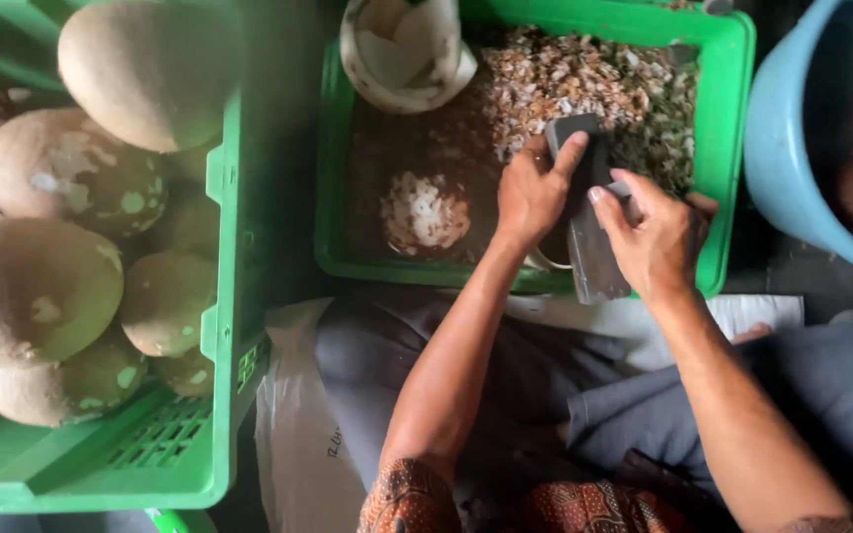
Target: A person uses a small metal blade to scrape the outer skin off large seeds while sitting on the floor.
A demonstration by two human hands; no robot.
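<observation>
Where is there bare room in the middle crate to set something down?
The dark strip along the left wall of the middle green plastic crate, between the white bowl and the pale round shell piece, is nearly bare. The right half is crowded with shell chips and both hands on the grey block.

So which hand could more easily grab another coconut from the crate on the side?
Probably the left hand. It rests on the dark block, on the side nearer the crate of coconuts. The right hand lies farther away, toward the blue tub.
</observation>
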